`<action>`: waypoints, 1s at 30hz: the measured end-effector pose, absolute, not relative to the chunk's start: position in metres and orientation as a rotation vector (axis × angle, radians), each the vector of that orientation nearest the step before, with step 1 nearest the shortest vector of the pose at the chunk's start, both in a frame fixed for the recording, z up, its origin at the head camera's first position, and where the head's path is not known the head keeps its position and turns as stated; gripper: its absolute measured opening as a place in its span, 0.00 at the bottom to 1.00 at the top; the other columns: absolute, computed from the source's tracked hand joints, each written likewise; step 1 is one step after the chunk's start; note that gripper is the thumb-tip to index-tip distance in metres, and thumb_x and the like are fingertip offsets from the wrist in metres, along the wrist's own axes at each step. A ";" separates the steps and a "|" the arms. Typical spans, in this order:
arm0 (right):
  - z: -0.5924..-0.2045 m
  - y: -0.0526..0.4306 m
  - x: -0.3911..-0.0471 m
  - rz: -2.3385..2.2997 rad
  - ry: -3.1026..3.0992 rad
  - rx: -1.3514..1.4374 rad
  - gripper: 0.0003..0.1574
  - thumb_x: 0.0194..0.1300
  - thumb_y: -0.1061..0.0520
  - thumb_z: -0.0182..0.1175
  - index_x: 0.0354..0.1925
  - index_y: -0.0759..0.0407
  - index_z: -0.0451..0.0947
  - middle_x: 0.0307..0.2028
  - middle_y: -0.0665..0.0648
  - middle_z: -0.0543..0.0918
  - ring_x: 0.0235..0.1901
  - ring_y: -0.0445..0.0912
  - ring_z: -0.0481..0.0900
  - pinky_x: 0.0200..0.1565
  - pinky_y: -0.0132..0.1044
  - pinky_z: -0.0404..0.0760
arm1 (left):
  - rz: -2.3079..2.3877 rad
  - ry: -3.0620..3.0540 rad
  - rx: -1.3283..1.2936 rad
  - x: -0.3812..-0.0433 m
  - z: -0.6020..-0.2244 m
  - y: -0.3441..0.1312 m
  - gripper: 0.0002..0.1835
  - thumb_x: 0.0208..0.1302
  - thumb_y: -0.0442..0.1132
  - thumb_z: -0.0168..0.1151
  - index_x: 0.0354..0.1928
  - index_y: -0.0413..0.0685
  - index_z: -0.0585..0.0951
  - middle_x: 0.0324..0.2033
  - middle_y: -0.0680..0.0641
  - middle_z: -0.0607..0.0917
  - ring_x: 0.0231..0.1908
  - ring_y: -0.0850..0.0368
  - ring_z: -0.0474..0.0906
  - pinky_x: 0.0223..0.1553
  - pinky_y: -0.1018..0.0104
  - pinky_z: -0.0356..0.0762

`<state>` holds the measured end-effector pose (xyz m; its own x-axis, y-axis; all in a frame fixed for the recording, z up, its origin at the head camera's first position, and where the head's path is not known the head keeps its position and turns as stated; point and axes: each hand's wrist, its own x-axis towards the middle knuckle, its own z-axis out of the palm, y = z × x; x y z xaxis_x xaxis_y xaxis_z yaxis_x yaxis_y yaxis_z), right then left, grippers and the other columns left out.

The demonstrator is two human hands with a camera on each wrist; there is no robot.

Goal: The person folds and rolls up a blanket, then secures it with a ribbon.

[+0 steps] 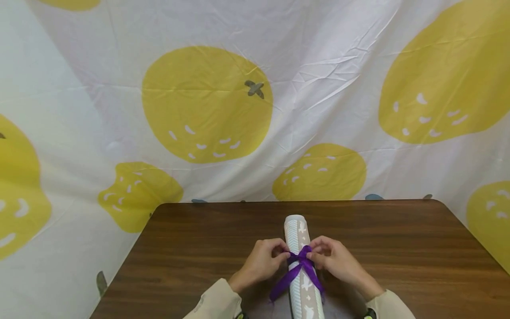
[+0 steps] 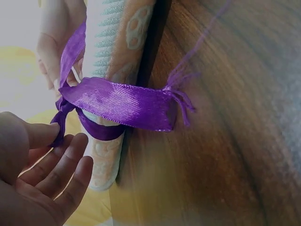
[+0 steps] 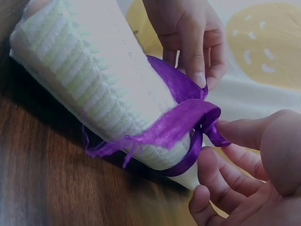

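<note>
A rolled-up patterned cloth (image 1: 295, 232), white and beige with striped bands, lies lengthwise on the wooden table. Around its middle runs a purple ribbon (image 1: 305, 263), knotted on top with loops at the sides and two tails hanging toward the near end. My left hand (image 1: 264, 260) pinches the ribbon's left loop between thumb and fingertips. On the other side, my right hand (image 1: 335, 260) pinches the right loop. Frayed threads show at a tail end of the ribbon (image 2: 122, 106) in the left wrist view. The right wrist view shows the cloth's ribbed surface (image 3: 89, 70) close up.
The brown table (image 1: 199, 248) has rounded far corners. Behind it and along its sides hangs a white sheet (image 1: 223, 26) printed with yellow fruit. Light sleeves (image 1: 221, 301) cover both forearms.
</note>
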<state>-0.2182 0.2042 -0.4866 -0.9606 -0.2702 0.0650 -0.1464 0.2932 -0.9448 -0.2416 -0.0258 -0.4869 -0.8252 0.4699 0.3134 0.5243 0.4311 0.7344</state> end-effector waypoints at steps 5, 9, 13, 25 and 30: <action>-0.487 0.199 -0.221 -1.765 2.501 -0.372 0.10 0.62 0.61 0.67 0.36 0.68 0.77 0.28 0.58 0.81 0.24 0.42 0.78 0.28 0.36 0.82 | -1.401 -2.606 -0.897 -0.242 -0.487 -0.024 0.01 0.62 0.33 0.67 0.34 0.43 0.85 0.28 0.51 0.87 0.26 0.72 0.77 0.31 0.76 0.76; -0.483 0.199 -0.220 -1.730 2.586 -0.321 0.09 0.62 0.60 0.67 0.32 0.64 0.78 0.24 0.57 0.81 0.21 0.43 0.77 0.24 0.33 0.77 | -1.399 -2.611 -0.886 -0.243 -0.485 -0.023 0.02 0.62 0.33 0.67 0.34 0.42 0.86 0.27 0.50 0.88 0.26 0.71 0.77 0.31 0.77 0.77; -0.480 0.202 -0.219 -1.695 2.630 -0.269 0.09 0.62 0.60 0.67 0.30 0.64 0.77 0.23 0.58 0.82 0.21 0.44 0.77 0.22 0.32 0.74 | -1.371 -2.614 -0.878 -0.244 -0.484 -0.025 0.02 0.62 0.33 0.68 0.33 0.41 0.86 0.27 0.49 0.88 0.25 0.70 0.77 0.30 0.76 0.77; -0.486 0.215 -0.219 -1.675 2.594 -0.269 0.09 0.67 0.62 0.60 0.33 0.65 0.71 0.23 0.58 0.84 0.18 0.46 0.78 0.21 0.36 0.77 | -1.346 -2.668 -0.852 -0.248 -0.483 -0.028 0.02 0.59 0.29 0.68 0.32 0.43 0.86 0.23 0.48 0.85 0.21 0.71 0.73 0.25 0.76 0.74; -0.492 0.220 -0.219 -1.719 2.485 -0.274 0.10 0.70 0.63 0.57 0.34 0.68 0.69 0.25 0.62 0.85 0.19 0.50 0.80 0.22 0.39 0.79 | -1.304 -2.698 -0.859 -0.249 -0.484 -0.030 0.01 0.60 0.30 0.67 0.32 0.40 0.85 0.22 0.48 0.84 0.20 0.71 0.72 0.24 0.77 0.73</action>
<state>-0.2190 0.2197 -0.4917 -0.9780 -0.2083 0.0139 -0.0865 0.3437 -0.9351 -0.2494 -0.0298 -0.4843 -0.8477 0.4671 0.2513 0.4872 0.4983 0.7172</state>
